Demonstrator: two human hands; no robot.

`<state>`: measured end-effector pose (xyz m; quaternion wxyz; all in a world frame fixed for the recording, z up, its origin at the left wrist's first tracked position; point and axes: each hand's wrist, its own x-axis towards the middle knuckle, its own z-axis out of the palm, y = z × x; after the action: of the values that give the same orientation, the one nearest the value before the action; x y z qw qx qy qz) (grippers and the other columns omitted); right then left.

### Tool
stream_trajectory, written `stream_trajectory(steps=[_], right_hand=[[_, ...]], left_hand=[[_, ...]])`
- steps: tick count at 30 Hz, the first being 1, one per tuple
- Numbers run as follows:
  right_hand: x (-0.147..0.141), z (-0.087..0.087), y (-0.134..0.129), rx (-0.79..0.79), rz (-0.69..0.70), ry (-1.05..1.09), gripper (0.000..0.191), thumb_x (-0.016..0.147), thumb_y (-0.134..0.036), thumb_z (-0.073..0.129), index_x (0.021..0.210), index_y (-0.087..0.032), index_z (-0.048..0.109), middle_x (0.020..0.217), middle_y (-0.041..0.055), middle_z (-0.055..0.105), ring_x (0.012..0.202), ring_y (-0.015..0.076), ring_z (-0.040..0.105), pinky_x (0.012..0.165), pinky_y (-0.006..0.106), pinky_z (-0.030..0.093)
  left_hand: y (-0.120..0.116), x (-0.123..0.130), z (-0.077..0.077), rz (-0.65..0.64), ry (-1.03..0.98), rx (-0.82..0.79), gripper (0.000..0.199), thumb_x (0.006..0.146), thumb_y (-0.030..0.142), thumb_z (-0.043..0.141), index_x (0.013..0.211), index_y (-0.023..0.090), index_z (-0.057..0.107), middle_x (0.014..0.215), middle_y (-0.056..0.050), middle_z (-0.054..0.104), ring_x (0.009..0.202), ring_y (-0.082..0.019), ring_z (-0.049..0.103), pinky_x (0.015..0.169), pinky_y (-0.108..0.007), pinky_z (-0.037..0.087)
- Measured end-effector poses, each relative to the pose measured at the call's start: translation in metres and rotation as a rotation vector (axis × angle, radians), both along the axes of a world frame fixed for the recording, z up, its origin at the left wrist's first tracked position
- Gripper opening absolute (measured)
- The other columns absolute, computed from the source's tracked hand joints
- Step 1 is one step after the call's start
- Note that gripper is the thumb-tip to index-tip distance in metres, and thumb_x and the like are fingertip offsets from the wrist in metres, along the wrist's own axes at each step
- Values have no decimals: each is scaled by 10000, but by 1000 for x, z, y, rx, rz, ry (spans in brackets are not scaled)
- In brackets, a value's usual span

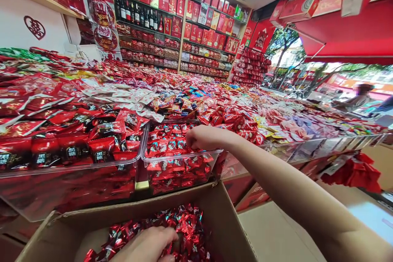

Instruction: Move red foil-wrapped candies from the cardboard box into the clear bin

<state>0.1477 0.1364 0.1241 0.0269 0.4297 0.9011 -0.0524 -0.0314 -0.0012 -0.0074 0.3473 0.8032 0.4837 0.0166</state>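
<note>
Sitting just below the clear plastic bin (181, 156), apparently for short reach, the cardboard box (231, 225) held foil-wrapped candies (188, 223) under the left hand (149, 245), fingers loosely bent, while the right hand (202, 137) curled its fingers at the bin candies (164, 136), both grips indeterminable.

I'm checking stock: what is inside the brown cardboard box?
The brown cardboard box holds small, shiny red-wrapped sweets, with the left hand over some. Whatever lies under that hand or the top layer cannot be seen.
</note>
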Motion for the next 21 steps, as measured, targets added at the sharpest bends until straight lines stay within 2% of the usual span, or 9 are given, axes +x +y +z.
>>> stream_trajectory(steps=[5,9,11,15,19,21], right_hand=[[-16,11,-3,106,48,93,133,680,-175,530,740,-126,639,664,30,614,581,101,498,526,220,331],[-44,12,-4,-78,150,153,231,682,-318,556,779,-119,622,677,13,601,579,84,487,510,199,334],[-54,8,-3,-121,161,145,231,661,-315,577,770,-115,616,671,7,594,570,78,474,507,194,331],[-58,1,3,-172,143,176,157,653,-244,586,714,-102,610,639,12,589,546,77,465,514,203,341],[-49,-1,7,-202,-4,273,101,662,-183,566,680,-92,604,608,25,591,534,84,489,521,208,362],[-46,-4,7,-229,2,297,90,666,-171,556,684,-94,600,613,21,594,535,81,496,523,201,367]], left_hand=[[-3,1,-3,9,-26,4,265,703,291,464,931,296,600,920,-25,638,857,-206,554,733,-290,383],[-3,0,-9,-13,-15,5,258,710,298,456,927,298,594,900,-26,636,851,-206,554,724,-290,386],[-3,-2,-13,-2,1,5,259,705,302,463,929,296,593,907,-29,635,858,-209,554,733,-295,386],[-5,-4,-16,4,34,-13,302,699,308,470,980,295,578,965,-41,629,907,-222,544,768,-315,379],[-6,-2,-15,-7,41,-14,269,694,287,471,932,290,596,931,-34,638,888,-220,554,757,-313,386],[-6,-1,-16,-6,50,-13,255,684,274,479,906,284,605,911,-35,643,871,-223,560,743,-314,391]])
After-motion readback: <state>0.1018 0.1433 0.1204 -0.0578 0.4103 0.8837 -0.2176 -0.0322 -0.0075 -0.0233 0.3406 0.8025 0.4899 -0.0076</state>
